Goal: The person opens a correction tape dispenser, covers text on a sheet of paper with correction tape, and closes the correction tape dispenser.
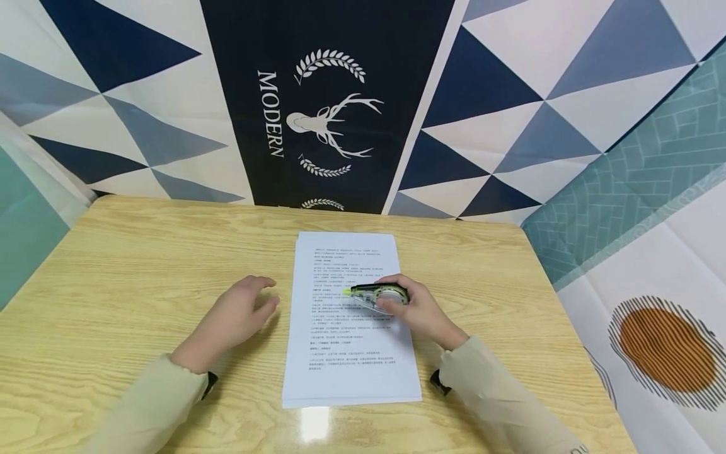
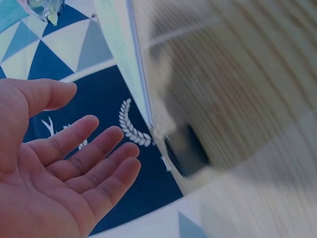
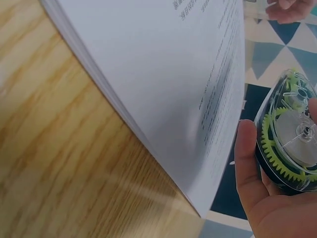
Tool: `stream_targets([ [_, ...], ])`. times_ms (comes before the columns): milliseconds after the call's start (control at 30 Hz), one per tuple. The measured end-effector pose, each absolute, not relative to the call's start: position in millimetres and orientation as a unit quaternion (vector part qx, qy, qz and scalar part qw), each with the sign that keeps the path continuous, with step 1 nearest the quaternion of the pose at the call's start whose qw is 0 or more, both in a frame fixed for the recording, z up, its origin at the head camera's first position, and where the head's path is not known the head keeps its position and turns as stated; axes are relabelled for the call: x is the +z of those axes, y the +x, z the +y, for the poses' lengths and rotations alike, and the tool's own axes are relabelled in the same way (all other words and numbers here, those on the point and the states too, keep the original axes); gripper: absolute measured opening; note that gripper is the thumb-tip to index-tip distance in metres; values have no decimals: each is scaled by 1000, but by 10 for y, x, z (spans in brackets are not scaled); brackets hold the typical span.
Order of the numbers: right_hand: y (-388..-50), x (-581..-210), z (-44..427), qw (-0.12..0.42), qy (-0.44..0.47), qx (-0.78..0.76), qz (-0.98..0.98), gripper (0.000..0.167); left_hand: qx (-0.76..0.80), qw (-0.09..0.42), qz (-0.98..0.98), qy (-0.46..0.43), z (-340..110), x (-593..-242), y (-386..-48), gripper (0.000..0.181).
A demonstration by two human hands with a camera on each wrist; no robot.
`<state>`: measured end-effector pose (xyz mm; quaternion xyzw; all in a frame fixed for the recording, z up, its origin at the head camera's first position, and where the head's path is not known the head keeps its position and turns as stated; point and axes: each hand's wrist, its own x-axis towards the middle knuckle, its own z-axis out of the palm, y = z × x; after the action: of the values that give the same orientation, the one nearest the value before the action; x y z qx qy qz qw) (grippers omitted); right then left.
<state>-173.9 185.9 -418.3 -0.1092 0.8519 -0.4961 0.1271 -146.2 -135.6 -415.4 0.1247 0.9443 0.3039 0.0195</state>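
A stack of printed paper lies on the wooden table. Over its right half, the right hand holds a correction tape dispenser between thumb and fingers, its yellow-green tip pointing left. The right wrist view shows the clear casing and green gear of the dispenser in the right hand, beside the paper. Left of the stack hovers the left hand, empty, with relaxed fingers. Palm and loosely bent fingers of the left hand show in the left wrist view.
The wooden table extends around the paper on all sides. Behind it hangs a patterned cloth with a deer head and the word MODERN. Another patterned cloth is on the right.
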Motion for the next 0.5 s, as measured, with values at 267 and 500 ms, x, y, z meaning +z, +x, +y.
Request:
stream_targets([
  [267, -1761, -4203, 1835, 135, -103, -499, 850, 34, 291, 5, 948, 132, -1059, -4205, -1542, 38],
  [500, -1779, -4216, 1823, 136, -100, -494, 853, 36, 219, 22, 966, 137, -809, -4232, -1578, 45],
])
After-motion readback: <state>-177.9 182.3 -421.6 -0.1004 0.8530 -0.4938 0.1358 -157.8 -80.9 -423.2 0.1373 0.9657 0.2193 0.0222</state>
